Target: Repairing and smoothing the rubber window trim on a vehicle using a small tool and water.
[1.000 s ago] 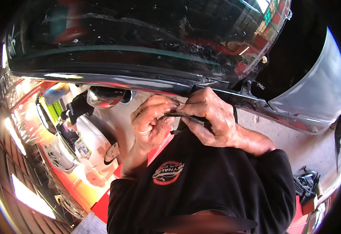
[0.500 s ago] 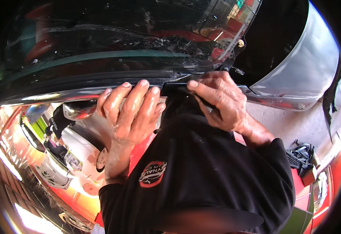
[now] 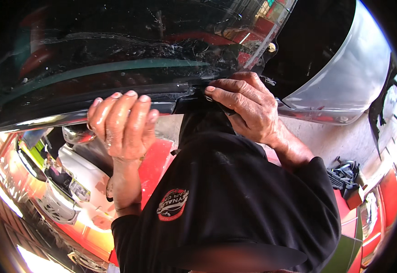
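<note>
A dark, smudged pane of vehicle glass (image 3: 116,50) fills the upper left, with a black trim strip (image 3: 62,103) along its near edge. My left hand (image 3: 123,127) lies over that edge, its wet fingers stretched out side by side with the tips on the strip. Near the corner of the glass, my right hand (image 3: 248,107) is closed round the end of a black trim piece (image 3: 191,104). Its index finger presses on top, while the thumb and the underside of the grip are hidden.
A shiny grey body panel (image 3: 344,77) curves along the right, past a black area. Below the edge at left is a shiny rounded part (image 3: 78,134). Red panels (image 3: 155,166) lie beneath my arms. Dark loose parts (image 3: 344,175) sit at lower right.
My left hand has slid left along the edge, away from the right hand. My right hand stays at the trim end near the corner. The whole view has shifted slightly.
</note>
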A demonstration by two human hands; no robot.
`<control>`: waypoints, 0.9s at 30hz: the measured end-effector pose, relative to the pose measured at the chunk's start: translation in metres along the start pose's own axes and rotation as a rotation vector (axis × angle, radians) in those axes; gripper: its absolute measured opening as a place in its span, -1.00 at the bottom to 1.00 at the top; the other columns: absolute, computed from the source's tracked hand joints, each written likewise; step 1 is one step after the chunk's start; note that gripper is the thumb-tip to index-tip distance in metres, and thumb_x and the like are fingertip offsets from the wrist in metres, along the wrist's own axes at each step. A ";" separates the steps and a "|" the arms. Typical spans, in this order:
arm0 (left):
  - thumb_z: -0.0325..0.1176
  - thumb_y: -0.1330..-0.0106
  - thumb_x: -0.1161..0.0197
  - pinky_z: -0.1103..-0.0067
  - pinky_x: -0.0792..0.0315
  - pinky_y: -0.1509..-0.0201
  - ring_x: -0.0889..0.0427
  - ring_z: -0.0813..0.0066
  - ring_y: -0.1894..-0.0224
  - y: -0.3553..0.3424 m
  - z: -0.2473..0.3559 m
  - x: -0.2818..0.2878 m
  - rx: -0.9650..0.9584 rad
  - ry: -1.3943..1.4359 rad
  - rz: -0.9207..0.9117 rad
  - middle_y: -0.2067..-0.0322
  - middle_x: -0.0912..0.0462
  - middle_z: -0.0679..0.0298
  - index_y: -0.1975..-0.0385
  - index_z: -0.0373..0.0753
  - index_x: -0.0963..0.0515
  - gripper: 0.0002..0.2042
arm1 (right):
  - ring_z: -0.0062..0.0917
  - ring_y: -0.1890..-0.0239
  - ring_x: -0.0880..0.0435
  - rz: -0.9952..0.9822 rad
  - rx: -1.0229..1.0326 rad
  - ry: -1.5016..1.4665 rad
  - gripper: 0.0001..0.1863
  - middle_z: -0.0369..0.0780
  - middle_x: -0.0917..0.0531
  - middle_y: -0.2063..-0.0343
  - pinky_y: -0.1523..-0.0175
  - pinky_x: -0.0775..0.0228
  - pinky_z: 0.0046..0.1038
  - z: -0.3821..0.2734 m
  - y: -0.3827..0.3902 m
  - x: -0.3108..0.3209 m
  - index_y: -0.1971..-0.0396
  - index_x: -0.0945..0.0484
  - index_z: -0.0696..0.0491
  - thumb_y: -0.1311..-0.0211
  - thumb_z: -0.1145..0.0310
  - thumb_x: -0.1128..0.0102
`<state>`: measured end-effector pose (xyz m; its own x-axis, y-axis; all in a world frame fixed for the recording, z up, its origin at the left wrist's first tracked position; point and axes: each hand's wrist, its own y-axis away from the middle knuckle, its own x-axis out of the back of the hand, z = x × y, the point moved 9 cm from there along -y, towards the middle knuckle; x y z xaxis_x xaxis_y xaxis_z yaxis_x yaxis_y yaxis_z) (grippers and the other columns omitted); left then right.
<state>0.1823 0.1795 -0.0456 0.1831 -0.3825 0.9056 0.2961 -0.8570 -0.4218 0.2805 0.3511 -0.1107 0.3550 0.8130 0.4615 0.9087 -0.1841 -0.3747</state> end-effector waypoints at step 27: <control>-0.11 -0.59 -0.01 0.27 -0.38 -0.27 -0.58 0.36 0.00 0.013 0.003 -0.010 -0.051 -0.154 0.150 0.14 -0.64 0.38 0.13 -0.03 -0.63 -0.75 | -0.26 0.23 -0.68 -0.130 0.000 -0.045 -0.58 -0.09 -0.72 0.15 0.14 -0.60 -0.35 -0.013 -0.018 -0.022 0.00 -0.70 0.16 -0.05 0.63 -0.33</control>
<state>0.1867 0.1730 -0.0600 0.3641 -0.4534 0.8136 0.2073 -0.8122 -0.5453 0.2595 0.3288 -0.1038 0.2243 0.8538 0.4698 0.9463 -0.0757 -0.3142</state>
